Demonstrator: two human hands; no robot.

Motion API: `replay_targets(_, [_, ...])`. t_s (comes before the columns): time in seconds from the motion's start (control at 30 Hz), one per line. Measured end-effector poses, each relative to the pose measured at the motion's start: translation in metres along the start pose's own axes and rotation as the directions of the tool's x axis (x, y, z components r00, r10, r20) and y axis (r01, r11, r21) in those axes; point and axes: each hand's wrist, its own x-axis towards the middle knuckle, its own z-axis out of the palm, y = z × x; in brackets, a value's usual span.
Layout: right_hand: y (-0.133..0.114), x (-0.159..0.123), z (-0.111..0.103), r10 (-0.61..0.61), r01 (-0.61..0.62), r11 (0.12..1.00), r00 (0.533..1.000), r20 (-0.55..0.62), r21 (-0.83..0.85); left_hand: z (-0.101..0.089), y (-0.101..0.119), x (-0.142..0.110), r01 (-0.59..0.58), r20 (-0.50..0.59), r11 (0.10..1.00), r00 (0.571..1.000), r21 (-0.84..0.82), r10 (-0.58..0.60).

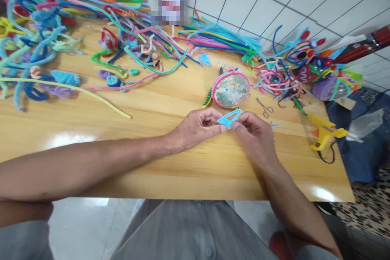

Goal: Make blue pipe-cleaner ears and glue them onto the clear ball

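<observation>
A light blue pipe cleaner (227, 121), bent into a small open triangle, is held up between both hands over the table. My left hand (204, 125) pinches its left corner with thumb and fingers. At its right side, my right hand (254, 130) grips it the same way. Just beyond the hands lies a clear dome with a pink rim (233, 89), holding colourful bits. Pliers with green and yellow handles (208, 99) are partly hidden by the dome. Small scissors (264, 108) lie to its right. A flat blue triangle (204, 59) rests farther back.
Pipe cleaners in many colours (225, 36) are heaped along the tiled wall and over the left side. A yellow glue gun (326, 132) lies near the table's right edge. Finished-looking colourful pieces (304, 57) crowd the back right. A yellow pipe cleaner (100, 99) stretches across the left.
</observation>
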Motion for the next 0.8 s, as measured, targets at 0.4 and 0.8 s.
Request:
replay_targets(0.4, [0.0, -0.005, 0.007, 0.001, -0.001, 1.0, 0.999, -0.032, 0.023, 0.003, 0.001, 0.001, 0.058, -0.003, 0.995, 0.998, -0.084, -0.058])
replay_targets(0.8, [0.003, -0.01, 0.015, -0.112, 0.111, 0.994, 0.989, -0.099, -0.017, 0.003, 0.007, 0.0, 0.052, -0.011, 0.995, 0.999, -0.09, -0.053])
